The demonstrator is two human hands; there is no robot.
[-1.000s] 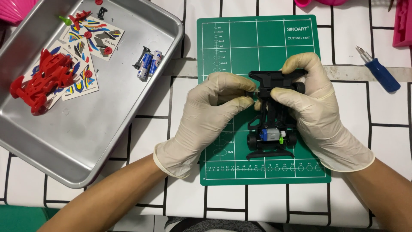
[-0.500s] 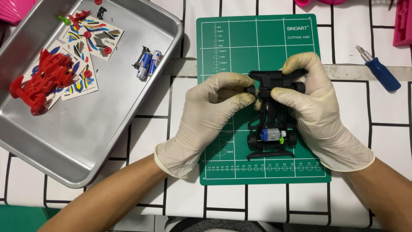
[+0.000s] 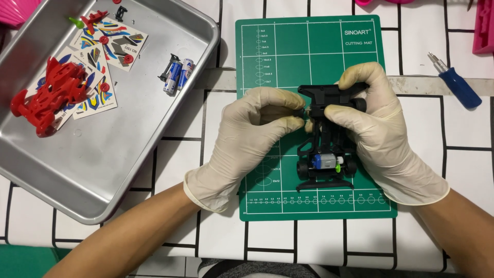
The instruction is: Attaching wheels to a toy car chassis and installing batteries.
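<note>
Far left, a metal tray [image 3: 154, 170] on the tiled tabletop [image 3: 453, 128], holding a red car shell [image 3: 49, 95], sticker sheets [image 3: 110, 46] and batteries [image 3: 177, 74]

At centre, a green mat [image 3: 309, 51] under both gloved hands

Left hand [image 3: 252, 139] pinched shut, thumb and forefinger clamped on a small part, too tiny to name, pressed against the left side of the chassis [image 3: 327, 136] near its front

Black chassis standing on the mat, long axis running from far edge to near edge, motor [image 3: 324, 162] at the near end

Right hand [image 3: 375, 134] clenched around the chassis front and right side, steadying it; closer to the body than the left, which touches only at the fingertips

Further right, a blue screwdriver [image 3: 455, 85] lying apart on the tabletop, pink items along the far edge
</note>
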